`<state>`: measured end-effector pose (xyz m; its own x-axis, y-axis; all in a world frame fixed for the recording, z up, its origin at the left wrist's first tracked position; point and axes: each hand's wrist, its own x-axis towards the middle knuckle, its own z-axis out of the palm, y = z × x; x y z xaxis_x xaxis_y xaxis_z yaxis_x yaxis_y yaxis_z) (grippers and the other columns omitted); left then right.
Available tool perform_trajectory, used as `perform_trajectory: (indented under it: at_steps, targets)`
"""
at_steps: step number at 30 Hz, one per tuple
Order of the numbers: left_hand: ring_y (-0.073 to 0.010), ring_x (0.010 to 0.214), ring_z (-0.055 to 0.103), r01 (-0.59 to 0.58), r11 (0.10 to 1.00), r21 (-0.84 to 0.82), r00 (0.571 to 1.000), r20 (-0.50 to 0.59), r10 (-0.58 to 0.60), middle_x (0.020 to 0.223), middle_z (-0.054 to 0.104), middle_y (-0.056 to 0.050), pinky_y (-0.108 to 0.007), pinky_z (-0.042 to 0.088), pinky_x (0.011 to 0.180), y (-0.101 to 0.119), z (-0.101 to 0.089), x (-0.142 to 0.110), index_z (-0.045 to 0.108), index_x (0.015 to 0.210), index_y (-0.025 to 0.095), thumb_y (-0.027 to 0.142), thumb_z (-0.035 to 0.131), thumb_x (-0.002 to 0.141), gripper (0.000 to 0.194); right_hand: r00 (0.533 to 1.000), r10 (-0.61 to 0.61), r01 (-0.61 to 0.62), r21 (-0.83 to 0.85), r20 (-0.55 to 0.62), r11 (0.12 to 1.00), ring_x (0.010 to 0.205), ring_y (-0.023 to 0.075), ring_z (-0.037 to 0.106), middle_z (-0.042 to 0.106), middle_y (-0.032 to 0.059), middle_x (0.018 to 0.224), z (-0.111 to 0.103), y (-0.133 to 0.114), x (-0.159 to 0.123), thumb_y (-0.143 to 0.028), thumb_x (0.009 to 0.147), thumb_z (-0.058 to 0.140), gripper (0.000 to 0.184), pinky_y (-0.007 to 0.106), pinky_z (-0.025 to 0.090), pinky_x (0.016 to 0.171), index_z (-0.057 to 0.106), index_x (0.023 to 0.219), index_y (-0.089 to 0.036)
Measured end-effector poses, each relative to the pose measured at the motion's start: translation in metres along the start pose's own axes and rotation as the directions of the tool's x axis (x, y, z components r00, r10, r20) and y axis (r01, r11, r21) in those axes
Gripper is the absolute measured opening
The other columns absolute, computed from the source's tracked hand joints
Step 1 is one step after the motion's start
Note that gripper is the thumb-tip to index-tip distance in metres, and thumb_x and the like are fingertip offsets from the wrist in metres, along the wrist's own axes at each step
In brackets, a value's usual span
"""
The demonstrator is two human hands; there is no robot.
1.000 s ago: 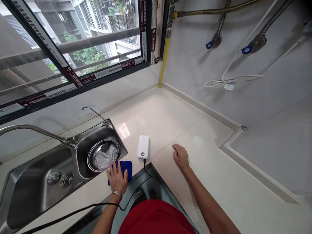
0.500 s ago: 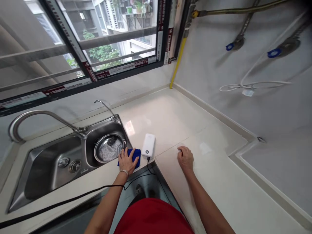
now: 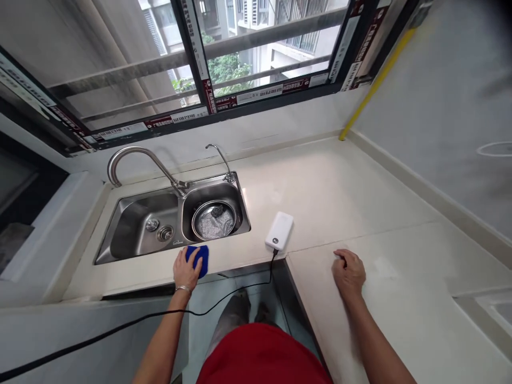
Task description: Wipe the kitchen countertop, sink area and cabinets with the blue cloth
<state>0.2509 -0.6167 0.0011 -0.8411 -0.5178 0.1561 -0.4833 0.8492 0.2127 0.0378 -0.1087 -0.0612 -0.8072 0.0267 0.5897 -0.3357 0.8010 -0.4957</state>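
Observation:
My left hand presses a small blue cloth against the counter's front strip, below the sink. Its fingers are bent over the cloth, and part of the cloth shows to their right. A bracelet circles that wrist. On the right, my right hand rests on the white countertop with its fingers curled in and nothing visible in them. Between the hands lies a white power bank, a black cable plugged into its near end.
The double steel sink has a tall curved faucet and a thin spout. A round metal pan holding a dark scrubber sits in the right basin. The cable crosses above my left forearm. A yellow pipe stands in the corner.
The view has turned left. My left hand has slid left along the counter's front strip with the blue cloth, away from the power bank. My right hand stays curled on the counter.

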Motion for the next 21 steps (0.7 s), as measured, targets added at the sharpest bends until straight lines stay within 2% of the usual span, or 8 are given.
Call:
perform_trajectory:
  at_steps: [4, 10, 12, 15, 17, 21]
  targets:
    - [-0.0350, 0.135, 0.041, 0.158, 0.987, 0.012, 0.985, -0.064, -0.157, 0.148, 0.043, -0.017, -0.054, 0.036, 0.116, -0.055, -0.016, -0.009, 0.062, 0.137, 0.024, 0.047, 0.043, 0.097, 0.050, 1.000, -0.012, 0.012, 0.013, 0.008, 1.000, 0.091, 0.0229, 0.066, 0.073, 0.0102, 0.098, -0.001, 0.001, 0.000, -0.013, 0.077, 0.045, 0.030, 0.038, 0.053, 0.088, 0.070, 0.092, -0.016]
    - [-0.0372, 0.135, 0.042, 0.330, 0.944, 0.017, 0.938, -0.119, -0.325, 0.146, 0.044, -0.021, -0.055, 0.035, 0.116, -0.116, -0.038, -0.007, 0.061, 0.137, 0.016, 0.048, 0.040, 0.096, 0.056, 1.000, 0.001, -0.002, -0.016, -0.025, 1.000, 0.090, 0.0231, 0.067, 0.074, 0.0098, 0.097, -0.003, -0.001, -0.001, -0.014, 0.077, 0.045, 0.030, 0.039, 0.054, 0.088, 0.071, 0.091, -0.017]
    - [-0.0372, 0.135, 0.042, 0.456, 0.890, 0.025, 0.885, -0.120, -0.450, 0.147, 0.043, -0.021, -0.053, 0.034, 0.116, -0.139, -0.050, -0.003, 0.059, 0.139, 0.015, 0.047, 0.042, 0.095, 0.057, 0.999, -0.020, 0.020, -0.023, -0.025, 1.000, 0.090, 0.0232, 0.068, 0.074, 0.0099, 0.097, -0.003, -0.001, -0.002, -0.014, 0.078, 0.045, 0.030, 0.039, 0.054, 0.087, 0.071, 0.092, -0.017]
    - [-0.0401, 0.138, 0.039, 0.650, 0.760, 0.027, 0.758, -0.099, -0.645, 0.151, 0.039, -0.021, -0.055, 0.031, 0.118, -0.171, -0.071, 0.003, 0.055, 0.143, 0.016, 0.046, 0.046, 0.093, 0.059, 0.999, -0.041, 0.042, -0.051, 0.004, 0.998, 0.092, 0.0242, 0.068, 0.074, 0.0104, 0.100, -0.003, -0.001, -0.004, -0.016, 0.078, 0.045, 0.031, 0.040, 0.054, 0.088, 0.070, 0.096, -0.018]
    - [-0.0435, 0.138, 0.039, 0.721, 0.693, 0.013, 0.691, -0.090, -0.718, 0.151, 0.038, -0.023, -0.058, 0.030, 0.117, -0.188, -0.082, 0.009, 0.054, 0.142, 0.015, 0.046, 0.047, 0.092, 0.060, 0.999, -0.032, 0.032, -0.079, 0.012, 0.996, 0.093, 0.0251, 0.068, 0.073, 0.0106, 0.100, -0.002, -0.001, -0.005, -0.017, 0.078, 0.045, 0.031, 0.041, 0.053, 0.088, 0.070, 0.096, -0.018]
    - [-0.0434, 0.142, 0.034, 0.795, 0.605, -0.043, 0.601, -0.077, -0.796, 0.151, 0.036, -0.024, -0.057, 0.027, 0.119, -0.206, -0.091, 0.023, 0.052, 0.143, 0.014, 0.049, 0.044, 0.091, 0.063, 1.000, -0.002, 0.004, -0.144, 0.013, 0.990, 0.088, 0.0243, 0.065, 0.071, 0.0103, 0.097, 0.000, -0.004, -0.001, -0.016, 0.078, 0.045, 0.028, 0.039, 0.052, 0.085, 0.069, 0.093, -0.018]
